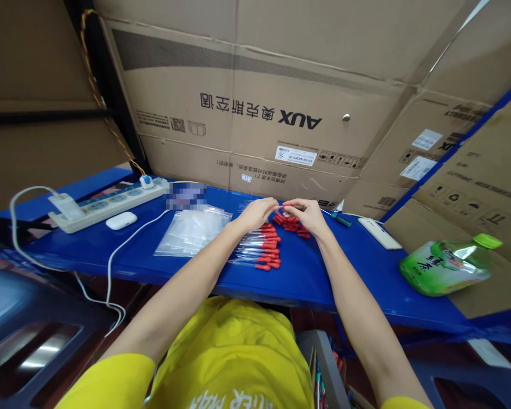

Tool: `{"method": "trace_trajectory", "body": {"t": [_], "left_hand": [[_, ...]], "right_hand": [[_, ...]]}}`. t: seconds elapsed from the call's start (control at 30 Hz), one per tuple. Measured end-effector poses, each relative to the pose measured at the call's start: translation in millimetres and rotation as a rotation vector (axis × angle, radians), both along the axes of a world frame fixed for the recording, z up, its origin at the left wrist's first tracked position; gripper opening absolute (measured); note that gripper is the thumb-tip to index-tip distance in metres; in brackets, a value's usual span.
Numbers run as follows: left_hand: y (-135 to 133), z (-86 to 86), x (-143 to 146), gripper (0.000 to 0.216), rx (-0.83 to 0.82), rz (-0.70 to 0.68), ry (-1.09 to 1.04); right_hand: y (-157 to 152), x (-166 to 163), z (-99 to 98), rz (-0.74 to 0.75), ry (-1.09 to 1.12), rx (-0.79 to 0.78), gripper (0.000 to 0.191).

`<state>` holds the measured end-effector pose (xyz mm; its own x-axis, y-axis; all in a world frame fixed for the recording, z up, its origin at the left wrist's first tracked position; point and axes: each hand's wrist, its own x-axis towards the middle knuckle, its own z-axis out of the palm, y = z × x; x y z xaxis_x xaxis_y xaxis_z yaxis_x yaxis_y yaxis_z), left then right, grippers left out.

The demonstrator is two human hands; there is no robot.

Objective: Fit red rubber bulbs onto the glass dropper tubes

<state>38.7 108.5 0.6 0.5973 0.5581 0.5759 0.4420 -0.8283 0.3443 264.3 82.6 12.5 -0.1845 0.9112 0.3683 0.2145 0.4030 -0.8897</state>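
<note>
My left hand (260, 213) and my right hand (304, 215) meet above the blue table, fingers pinched close together. A small red piece (287, 203) shows at the fingertips of my right hand. What my left fingers pinch is too small and hidden to make out. Below my left hand lies a row of thin, shiny rods with red ends (270, 245), side by side with the red ends to the right. A pile of loose red pieces (296, 226) lies under my right hand. Clear plastic bags (193, 232) lie left of my left hand.
A power strip (111, 201) with white cables and a white case (121, 220) lie on the left. To the right are a green-handled tool (340, 220), a white phone-like slab (380, 233) and a tilted green bottle (445, 266). Cardboard (255, 74) walls the back.
</note>
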Motion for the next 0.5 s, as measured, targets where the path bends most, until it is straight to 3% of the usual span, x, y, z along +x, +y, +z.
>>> {"method": "trace_trajectory", "body": {"t": [0.5], "left_hand": [[3.6,3.8,-4.4,0.044,-0.050,-0.014,0.022]], "right_hand": [[-0.3,-5.4,2.0,0.005,-0.014,0.030,0.043]]}}
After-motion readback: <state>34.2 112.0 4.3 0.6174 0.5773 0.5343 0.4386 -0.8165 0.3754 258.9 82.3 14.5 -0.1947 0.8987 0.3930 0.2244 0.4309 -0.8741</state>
